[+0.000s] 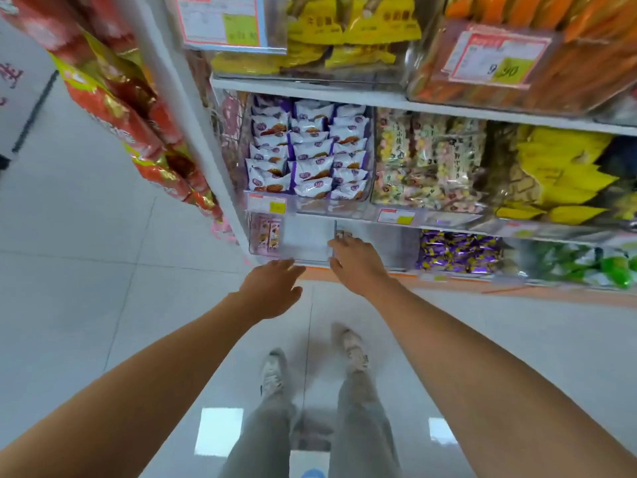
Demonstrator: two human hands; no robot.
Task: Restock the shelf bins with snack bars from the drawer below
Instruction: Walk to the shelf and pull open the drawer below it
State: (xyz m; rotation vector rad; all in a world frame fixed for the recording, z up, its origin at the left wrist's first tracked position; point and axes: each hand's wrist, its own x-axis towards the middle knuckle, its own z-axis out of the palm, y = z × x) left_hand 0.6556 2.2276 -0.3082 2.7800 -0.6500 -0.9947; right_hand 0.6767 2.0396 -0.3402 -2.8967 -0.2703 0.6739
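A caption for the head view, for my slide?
Left hand and right hand reach for a nearly empty clear bin.

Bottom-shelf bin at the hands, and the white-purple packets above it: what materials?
Bin: clear rigid plastic, probably acrylic; pink packets show through its wall. White-purple packets: glossy plastic film, judging by the sheen and puffed pillow shape.

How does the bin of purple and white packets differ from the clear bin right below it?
The purple-and-white bin is packed full in neat rows; the lower bin is nearly empty, holding only a few pink packets at its left end. The left hand and right hand reach at the lower bin, not the purple-and-white bin. Both are clear plastic.
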